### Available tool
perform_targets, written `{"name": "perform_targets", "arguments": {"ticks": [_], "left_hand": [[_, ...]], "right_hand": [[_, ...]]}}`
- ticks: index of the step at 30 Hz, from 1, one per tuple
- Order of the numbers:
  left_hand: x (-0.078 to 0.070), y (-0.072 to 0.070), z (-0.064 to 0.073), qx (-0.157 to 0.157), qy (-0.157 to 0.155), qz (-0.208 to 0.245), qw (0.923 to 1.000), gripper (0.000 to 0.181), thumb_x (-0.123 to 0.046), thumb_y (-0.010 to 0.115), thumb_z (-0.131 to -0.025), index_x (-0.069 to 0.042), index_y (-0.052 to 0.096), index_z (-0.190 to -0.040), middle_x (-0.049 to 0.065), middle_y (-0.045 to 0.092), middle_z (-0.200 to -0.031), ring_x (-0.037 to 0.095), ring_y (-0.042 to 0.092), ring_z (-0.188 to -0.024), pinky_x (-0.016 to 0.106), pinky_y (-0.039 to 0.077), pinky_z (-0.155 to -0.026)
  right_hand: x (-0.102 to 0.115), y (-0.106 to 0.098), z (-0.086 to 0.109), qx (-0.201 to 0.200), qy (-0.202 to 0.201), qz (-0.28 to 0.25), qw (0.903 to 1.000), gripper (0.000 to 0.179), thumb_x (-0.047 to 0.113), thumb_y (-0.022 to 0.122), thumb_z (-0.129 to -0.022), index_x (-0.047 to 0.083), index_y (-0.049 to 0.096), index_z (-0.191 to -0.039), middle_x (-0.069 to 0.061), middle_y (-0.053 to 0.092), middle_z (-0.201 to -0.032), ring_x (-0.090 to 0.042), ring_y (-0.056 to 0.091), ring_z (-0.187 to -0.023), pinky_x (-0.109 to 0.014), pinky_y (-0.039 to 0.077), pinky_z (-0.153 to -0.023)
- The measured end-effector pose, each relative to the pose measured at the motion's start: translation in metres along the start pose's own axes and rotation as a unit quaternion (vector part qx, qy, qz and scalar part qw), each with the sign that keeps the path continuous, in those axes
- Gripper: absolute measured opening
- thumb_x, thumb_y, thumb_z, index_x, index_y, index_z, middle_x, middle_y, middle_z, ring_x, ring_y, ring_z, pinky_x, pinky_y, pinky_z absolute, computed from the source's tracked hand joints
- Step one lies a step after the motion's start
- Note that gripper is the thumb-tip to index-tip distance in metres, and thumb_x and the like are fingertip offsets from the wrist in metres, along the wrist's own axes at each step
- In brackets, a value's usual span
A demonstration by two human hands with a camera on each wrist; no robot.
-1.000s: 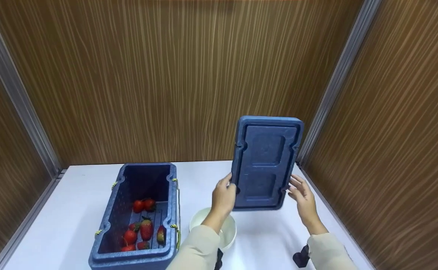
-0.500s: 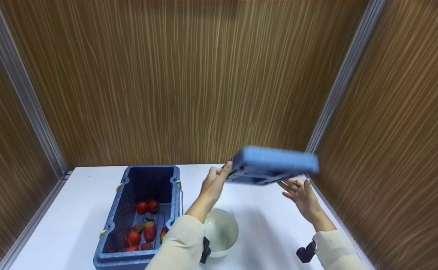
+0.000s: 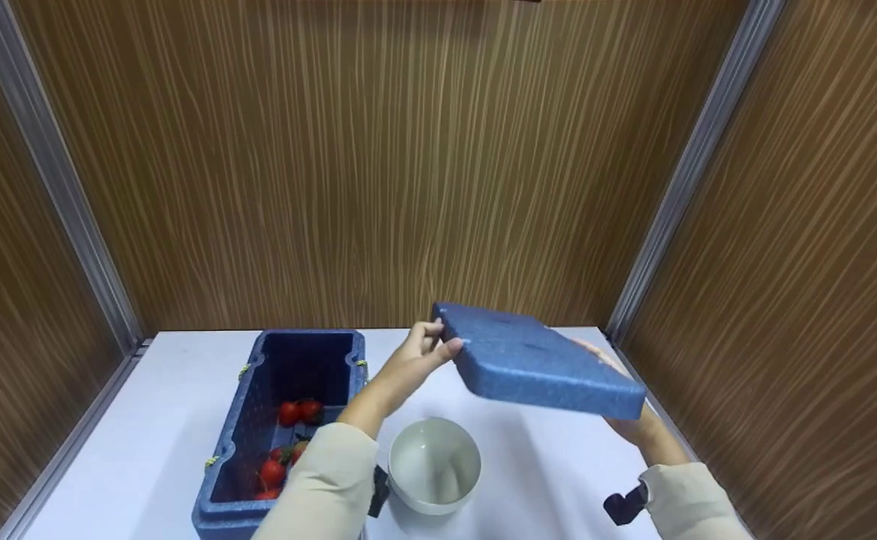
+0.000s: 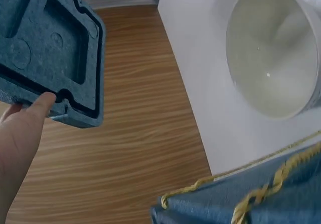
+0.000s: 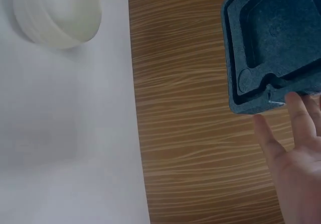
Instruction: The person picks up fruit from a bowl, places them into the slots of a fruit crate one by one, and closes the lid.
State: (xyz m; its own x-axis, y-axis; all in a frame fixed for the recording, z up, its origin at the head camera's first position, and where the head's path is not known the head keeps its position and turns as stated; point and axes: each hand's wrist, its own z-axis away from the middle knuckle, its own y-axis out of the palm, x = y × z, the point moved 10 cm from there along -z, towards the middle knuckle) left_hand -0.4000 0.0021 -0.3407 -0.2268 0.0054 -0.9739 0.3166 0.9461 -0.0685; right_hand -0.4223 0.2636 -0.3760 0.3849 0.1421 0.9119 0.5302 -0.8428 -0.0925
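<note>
In the head view a blue foam lid [image 3: 536,360] is held tilted above the table, its smooth top facing up. My left hand [image 3: 404,367] pinches the lid's left edge, thumb on the near side. At the opposite edge my right hand [image 5: 301,169] touches the lid with extended fingers in the right wrist view; the lid hides much of it in the head view. Recessed panels show on the lid's underside in both wrist views. Below the lid, to its left, a white bowl [image 3: 434,457] stands on the table.
A lidless blue foam box [image 3: 217,487] with yellow rope stands at left. Inside lie tomatoes [image 3: 288,414] and a strawberry [image 3: 299,448], partly covered by my left sleeve [image 3: 333,480]. Wood-grain panels [image 3: 423,165] enclose the white table [image 3: 130,442] at the back and sides.
The lid has swung from nearly upright, underside toward me, to a tilted position with its top up. My left hand has shifted left and up; the right hand has moved behind the lid.
</note>
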Motion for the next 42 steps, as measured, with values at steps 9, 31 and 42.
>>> {"name": "perform_targets", "arguments": {"ticks": [9,31,42], "left_hand": [[-0.015,-0.02,0.019,0.061,0.039,-0.006,0.9973,0.105,-0.054,0.07,-0.078,0.0,0.016,-0.151,0.02,0.01,-0.156,0.028,0.008,-0.143,0.039,0.016,-0.114],[-0.028,-0.067,0.062,0.127,0.089,0.007,0.9878,0.107,-0.027,0.078,-0.078,0.0,0.005,-0.151,0.011,-0.002,-0.158,0.025,0.007,-0.143,0.032,0.029,-0.108],[-0.021,-0.109,0.08,0.112,0.088,0.005,0.9898,0.103,-0.027,0.077,-0.08,0.003,0.006,-0.15,0.015,-0.001,-0.157,0.03,0.006,-0.143,0.031,0.028,-0.107]], "right_hand": [[0.013,0.03,-0.013,0.098,-0.015,-0.03,0.9946,0.078,0.024,0.059,-0.094,0.002,0.012,-0.152,-0.008,0.031,-0.153,-0.025,0.041,-0.131,-0.033,0.047,-0.094],[0.035,0.094,-0.038,0.18,-0.088,-0.023,0.9795,0.088,0.015,0.067,-0.09,-0.003,0.007,-0.151,-0.02,0.009,-0.157,-0.037,0.022,-0.139,-0.045,0.034,-0.106],[0.024,0.128,-0.062,0.17,-0.099,-0.007,0.9804,0.088,0.014,0.07,-0.088,-0.006,0.01,-0.149,-0.024,0.009,-0.155,-0.034,0.022,-0.139,-0.044,0.023,-0.111]]}}
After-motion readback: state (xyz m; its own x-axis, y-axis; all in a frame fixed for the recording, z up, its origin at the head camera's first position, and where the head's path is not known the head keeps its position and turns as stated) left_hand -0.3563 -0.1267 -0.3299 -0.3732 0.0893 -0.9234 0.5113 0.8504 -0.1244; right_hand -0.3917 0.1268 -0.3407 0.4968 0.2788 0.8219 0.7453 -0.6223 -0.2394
